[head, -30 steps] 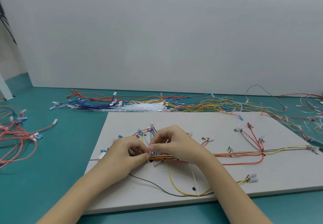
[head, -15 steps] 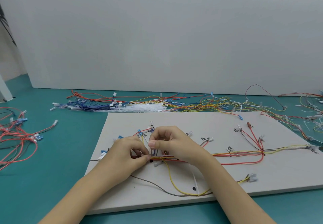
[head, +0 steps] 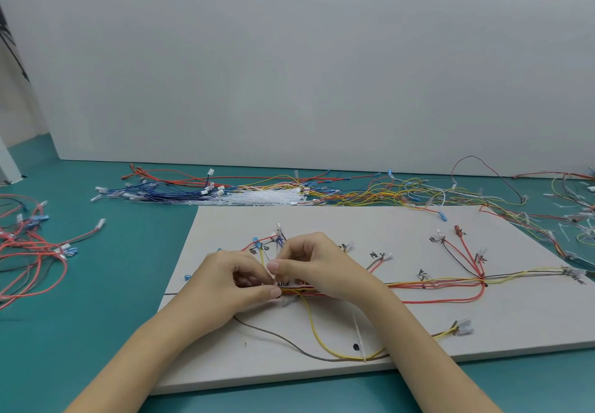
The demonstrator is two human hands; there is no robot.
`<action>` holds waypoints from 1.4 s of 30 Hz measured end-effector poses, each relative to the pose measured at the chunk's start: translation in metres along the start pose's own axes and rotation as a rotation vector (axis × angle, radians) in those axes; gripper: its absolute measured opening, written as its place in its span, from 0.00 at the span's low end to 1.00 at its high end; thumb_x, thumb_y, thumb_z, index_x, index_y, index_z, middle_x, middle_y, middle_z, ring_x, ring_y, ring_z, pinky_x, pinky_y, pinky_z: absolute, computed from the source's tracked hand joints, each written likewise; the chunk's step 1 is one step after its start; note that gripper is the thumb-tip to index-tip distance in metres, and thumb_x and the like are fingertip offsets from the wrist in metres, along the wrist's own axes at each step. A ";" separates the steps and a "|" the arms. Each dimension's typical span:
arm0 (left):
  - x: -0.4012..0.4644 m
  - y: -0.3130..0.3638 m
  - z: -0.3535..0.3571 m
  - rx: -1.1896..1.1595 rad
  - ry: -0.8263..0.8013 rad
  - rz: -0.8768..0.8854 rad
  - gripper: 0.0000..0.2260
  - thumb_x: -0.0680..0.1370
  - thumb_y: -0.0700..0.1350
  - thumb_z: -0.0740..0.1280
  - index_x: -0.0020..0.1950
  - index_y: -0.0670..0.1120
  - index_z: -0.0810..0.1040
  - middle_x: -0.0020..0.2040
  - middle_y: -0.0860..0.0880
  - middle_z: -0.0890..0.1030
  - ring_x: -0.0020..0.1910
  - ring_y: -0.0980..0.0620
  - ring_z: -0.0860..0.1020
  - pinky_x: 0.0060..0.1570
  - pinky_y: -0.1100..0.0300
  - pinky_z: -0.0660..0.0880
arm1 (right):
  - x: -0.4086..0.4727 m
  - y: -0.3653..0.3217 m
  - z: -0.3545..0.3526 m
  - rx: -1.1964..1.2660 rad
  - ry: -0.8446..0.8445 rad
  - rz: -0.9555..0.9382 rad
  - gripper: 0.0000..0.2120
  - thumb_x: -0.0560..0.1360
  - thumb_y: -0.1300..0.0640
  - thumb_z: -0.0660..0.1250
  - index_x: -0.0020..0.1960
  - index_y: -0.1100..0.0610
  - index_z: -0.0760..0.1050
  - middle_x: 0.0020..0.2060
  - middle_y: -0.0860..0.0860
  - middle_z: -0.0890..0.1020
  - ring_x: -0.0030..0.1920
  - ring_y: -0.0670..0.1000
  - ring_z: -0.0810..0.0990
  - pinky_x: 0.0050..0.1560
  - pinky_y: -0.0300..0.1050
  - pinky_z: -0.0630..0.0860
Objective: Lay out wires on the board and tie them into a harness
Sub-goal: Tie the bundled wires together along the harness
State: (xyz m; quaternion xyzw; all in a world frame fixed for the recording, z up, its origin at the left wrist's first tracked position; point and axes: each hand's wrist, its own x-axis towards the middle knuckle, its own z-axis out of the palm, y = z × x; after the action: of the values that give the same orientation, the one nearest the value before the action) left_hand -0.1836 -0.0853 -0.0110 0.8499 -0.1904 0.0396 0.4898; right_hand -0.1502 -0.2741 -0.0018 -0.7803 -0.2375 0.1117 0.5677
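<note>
Red, yellow and orange wires are lying bundled across the white board (head: 402, 341) on the teal tabletop (head: 96, 332), where the left hand (head: 230, 287) and right hand (head: 317, 263) are both pinching the wire bundle (head: 428, 283) and a thin white cable tie (head: 276, 279).

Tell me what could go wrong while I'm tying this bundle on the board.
Both hands, left hand and right hand, pinch a thin white tie at the wire bundle; it could slip free before locking. The loose yellow wire sagging below may be left out of the tie. Pulling hard might drag the laid branches off their marks on the board.
</note>
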 end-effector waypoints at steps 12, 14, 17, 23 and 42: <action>-0.002 -0.001 0.008 0.284 0.060 0.206 0.06 0.69 0.41 0.78 0.35 0.50 0.84 0.35 0.61 0.82 0.42 0.64 0.75 0.43 0.74 0.66 | 0.000 -0.003 0.009 0.040 0.003 -0.044 0.11 0.79 0.64 0.64 0.37 0.59 0.72 0.32 0.55 0.77 0.30 0.45 0.76 0.35 0.36 0.74; -0.002 -0.002 0.009 0.326 0.060 0.248 0.06 0.68 0.40 0.78 0.35 0.49 0.84 0.36 0.60 0.83 0.42 0.66 0.74 0.44 0.74 0.66 | 0.000 -0.004 0.010 0.044 0.014 -0.056 0.11 0.78 0.65 0.65 0.37 0.59 0.73 0.32 0.57 0.77 0.32 0.48 0.75 0.37 0.36 0.72; -0.002 -0.002 0.010 0.373 0.033 0.300 0.07 0.68 0.38 0.78 0.35 0.49 0.84 0.37 0.59 0.83 0.40 0.67 0.71 0.45 0.77 0.65 | -0.001 -0.005 0.011 0.074 -0.007 -0.039 0.11 0.78 0.66 0.65 0.36 0.60 0.72 0.30 0.57 0.76 0.30 0.46 0.74 0.34 0.34 0.72; 0.000 -0.003 0.006 0.245 0.036 0.254 0.11 0.69 0.37 0.77 0.41 0.54 0.83 0.38 0.59 0.83 0.39 0.62 0.79 0.41 0.65 0.74 | -0.003 -0.009 0.009 0.116 -0.036 -0.010 0.14 0.77 0.66 0.65 0.34 0.58 0.73 0.28 0.53 0.77 0.28 0.43 0.75 0.32 0.32 0.71; 0.002 -0.008 0.008 0.074 0.043 0.075 0.06 0.70 0.40 0.77 0.36 0.51 0.85 0.35 0.56 0.84 0.36 0.57 0.81 0.39 0.69 0.73 | 0.000 -0.012 0.013 0.152 0.105 -0.044 0.11 0.78 0.65 0.65 0.36 0.64 0.72 0.28 0.55 0.77 0.24 0.42 0.73 0.28 0.29 0.68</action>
State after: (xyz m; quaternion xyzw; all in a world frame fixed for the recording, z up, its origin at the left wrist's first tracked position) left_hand -0.1801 -0.0887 -0.0213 0.8587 -0.2100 0.0831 0.4601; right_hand -0.1586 -0.2605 0.0049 -0.7344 -0.2154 0.0759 0.6392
